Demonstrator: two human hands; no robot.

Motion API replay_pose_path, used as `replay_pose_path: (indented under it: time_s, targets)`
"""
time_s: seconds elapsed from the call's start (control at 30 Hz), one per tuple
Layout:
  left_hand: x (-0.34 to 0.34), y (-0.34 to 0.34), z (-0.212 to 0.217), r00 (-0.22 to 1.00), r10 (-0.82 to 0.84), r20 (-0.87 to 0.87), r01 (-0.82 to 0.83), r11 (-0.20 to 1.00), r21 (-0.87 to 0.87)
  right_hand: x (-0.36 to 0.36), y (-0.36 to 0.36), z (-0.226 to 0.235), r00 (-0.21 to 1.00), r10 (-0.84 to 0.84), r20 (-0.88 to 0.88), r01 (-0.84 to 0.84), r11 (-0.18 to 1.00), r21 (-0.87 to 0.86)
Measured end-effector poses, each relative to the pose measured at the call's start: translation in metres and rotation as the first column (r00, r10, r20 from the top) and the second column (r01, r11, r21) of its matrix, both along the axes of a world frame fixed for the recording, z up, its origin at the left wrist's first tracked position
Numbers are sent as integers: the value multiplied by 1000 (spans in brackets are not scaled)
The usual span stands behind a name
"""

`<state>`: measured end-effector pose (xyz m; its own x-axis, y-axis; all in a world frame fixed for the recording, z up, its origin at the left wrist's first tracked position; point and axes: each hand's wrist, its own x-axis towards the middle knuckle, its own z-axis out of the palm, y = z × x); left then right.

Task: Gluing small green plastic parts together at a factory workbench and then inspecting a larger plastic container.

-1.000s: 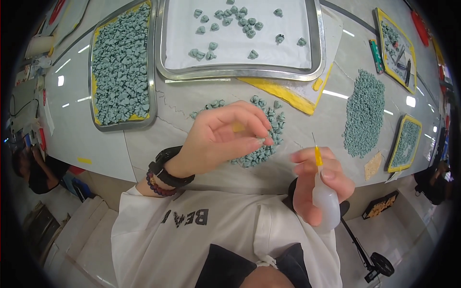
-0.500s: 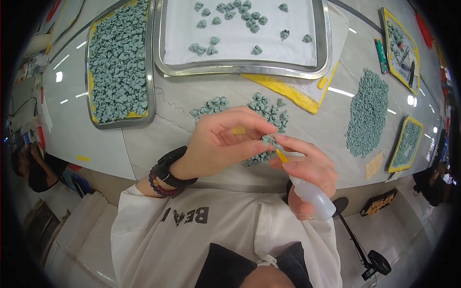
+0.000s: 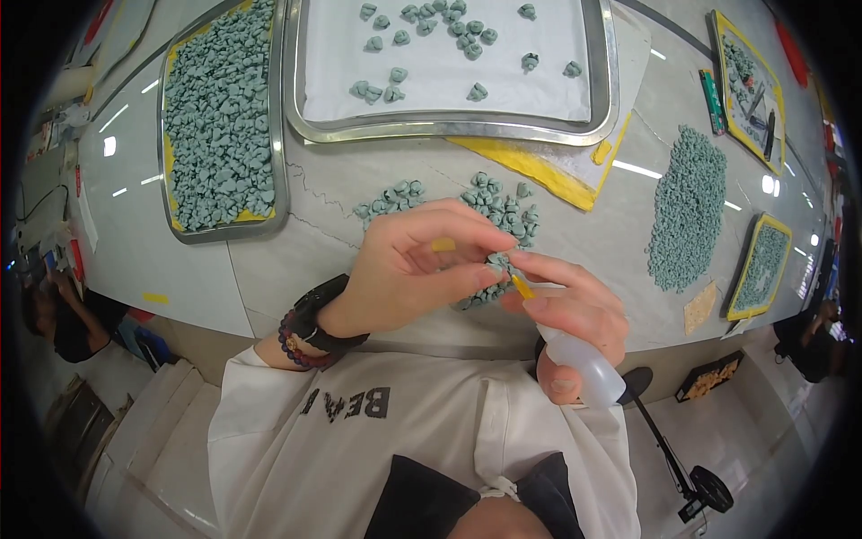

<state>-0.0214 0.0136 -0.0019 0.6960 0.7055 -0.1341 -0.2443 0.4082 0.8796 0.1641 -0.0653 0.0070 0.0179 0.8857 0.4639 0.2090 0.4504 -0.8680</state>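
Observation:
My left hand [image 3: 409,256] pinches a small grey-green piece [image 3: 499,260] between thumb and fingertips. In my right hand [image 3: 579,310] lies a whitish, translucent squeeze bottle [image 3: 588,368] with a yellow tip [image 3: 522,287]. That tip points up at the piece and is close to it; whether the two touch I cannot tell. The right index fingertip rests by the piece too. Just beyond my hands, similar grey-green pieces [image 3: 512,216] lie loose on the table [image 3: 332,193], with another cluster [image 3: 395,198] beside my left hand.
A metal tray [image 3: 458,132] lined with white paper holds scattered pieces at the far side. To the left, another tray [image 3: 280,144] is heaped with them. Farther right are a pile of smaller bits [image 3: 687,211], a green box [image 3: 712,103] and two yellow-edged trays [image 3: 779,135].
The bottle has tilted slightly in my right hand, and its yellow tip has shifted a little up and left toward the piece. My left hand keeps its pinch.

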Motion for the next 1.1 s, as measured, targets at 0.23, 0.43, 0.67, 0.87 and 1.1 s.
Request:
replay_pose_path:
  time_s: [0.23,0.43,0.67,0.87,1.1]
  targets:
    - [0,1,2,1000,2,5,-2,1000,-24,0,-2,-1,999,3,-46,-3,1000,-15]
    - [-1,1,1,1000,-8,-14,8,1000,3,1,-3,-1,999,-7,-41,6,1000,-17]
    - [1,-1,1,1000,10,-21,-11,999,-52,10,-10,6,1000,5,22,-4,998,-70]
    - [-3,1,-3,1000,18,0,-18,1000,-11,47,-13,-14,742,-134,656,247,966,-82]
    - [1,0,-3,1000,1,27,0,1000,-3,73,-28,-4,599,-299,743,519,852,-76]
